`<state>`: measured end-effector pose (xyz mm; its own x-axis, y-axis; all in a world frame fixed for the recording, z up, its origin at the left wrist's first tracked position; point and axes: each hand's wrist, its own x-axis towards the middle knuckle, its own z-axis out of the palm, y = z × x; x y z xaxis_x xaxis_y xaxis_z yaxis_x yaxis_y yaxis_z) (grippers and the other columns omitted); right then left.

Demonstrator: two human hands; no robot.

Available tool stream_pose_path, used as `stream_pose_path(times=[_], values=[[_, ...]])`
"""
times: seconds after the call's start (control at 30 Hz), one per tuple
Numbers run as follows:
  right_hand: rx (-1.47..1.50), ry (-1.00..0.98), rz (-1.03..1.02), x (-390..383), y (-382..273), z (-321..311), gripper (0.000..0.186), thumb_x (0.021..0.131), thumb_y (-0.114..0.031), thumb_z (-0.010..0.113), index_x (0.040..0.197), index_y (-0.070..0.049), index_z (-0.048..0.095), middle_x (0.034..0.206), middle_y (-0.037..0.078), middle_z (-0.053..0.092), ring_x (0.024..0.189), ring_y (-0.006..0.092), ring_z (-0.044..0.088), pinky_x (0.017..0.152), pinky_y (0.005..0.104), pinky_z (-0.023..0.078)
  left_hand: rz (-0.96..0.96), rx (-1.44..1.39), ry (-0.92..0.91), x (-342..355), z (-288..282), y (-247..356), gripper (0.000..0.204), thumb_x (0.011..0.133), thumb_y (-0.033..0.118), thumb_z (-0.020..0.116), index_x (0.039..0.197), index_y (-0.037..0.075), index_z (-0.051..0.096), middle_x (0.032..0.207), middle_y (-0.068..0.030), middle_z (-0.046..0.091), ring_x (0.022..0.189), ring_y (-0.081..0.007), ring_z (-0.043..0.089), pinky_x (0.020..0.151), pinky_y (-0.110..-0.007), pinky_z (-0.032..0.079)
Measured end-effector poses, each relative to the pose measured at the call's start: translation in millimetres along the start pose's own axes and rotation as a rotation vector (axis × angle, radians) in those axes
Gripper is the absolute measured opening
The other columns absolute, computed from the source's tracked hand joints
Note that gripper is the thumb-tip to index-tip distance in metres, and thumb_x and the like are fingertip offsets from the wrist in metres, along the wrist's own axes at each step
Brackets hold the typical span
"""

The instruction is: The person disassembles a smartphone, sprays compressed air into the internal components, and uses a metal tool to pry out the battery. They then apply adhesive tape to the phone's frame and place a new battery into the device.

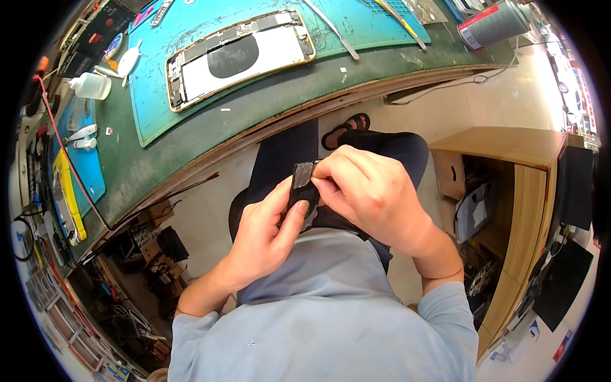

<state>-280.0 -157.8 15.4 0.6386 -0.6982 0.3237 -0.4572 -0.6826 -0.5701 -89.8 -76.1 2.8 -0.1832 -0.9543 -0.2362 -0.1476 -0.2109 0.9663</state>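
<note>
I hold a small black part with a grey strip on its upper end above my lap. My left hand grips it from the left, thumb across its lower portion. My right hand pinches its upper right edge with curled fingers. Beyond them on the blue mat lies an opened tablet or large phone body with a white inside and a dark oval.
The green bench edge crosses ahead, holding a metal spudger, a yellow-handled tool, a spray can and a squeeze bottle. A wooden cabinet stands at right. A red cable runs along the left.
</note>
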Motion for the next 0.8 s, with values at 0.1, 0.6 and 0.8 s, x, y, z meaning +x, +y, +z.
stream_pose_path(times=[0.1,0.6,0.8], values=[[0.011,0.023,-0.007,-1,4,3,0.017,0.079,-0.005,0.072,0.084,-0.006,0.055,0.073,0.005,0.052,0.064,0.0223,0.060,0.053,0.0336,0.049,-0.036,-0.116,-0.021,-1,2,0,0.038,0.102,0.001,0.052,0.140,-0.002,0.051,0.096,-0.0065,0.072,0.084,-0.0095,0.068,0.075,-0.026,0.054],[0.054,0.403,-0.302,-14,24,32,0.027,0.067,-0.003,0.075,0.086,-0.005,0.057,0.088,0.007,0.064,0.061,0.0194,0.059,0.051,0.0279,0.048,-0.112,-0.506,-0.109,1,5,2,0.031,0.106,0.004,0.045,0.136,-0.005,0.050,0.114,-0.0085,0.066,0.100,-0.0122,0.066,0.088,-0.027,0.054],[0.844,0.247,0.309,-18,9,20,0.031,0.081,0.008,0.070,0.103,-0.005,0.052,0.088,0.004,0.065,0.067,0.0056,0.057,0.053,0.0226,0.048,-0.121,-0.544,-0.152,2,5,3,0.033,0.107,0.006,0.044,0.138,-0.005,0.047,0.118,-0.0126,0.067,0.102,-0.0141,0.067,0.090,-0.028,0.055]])
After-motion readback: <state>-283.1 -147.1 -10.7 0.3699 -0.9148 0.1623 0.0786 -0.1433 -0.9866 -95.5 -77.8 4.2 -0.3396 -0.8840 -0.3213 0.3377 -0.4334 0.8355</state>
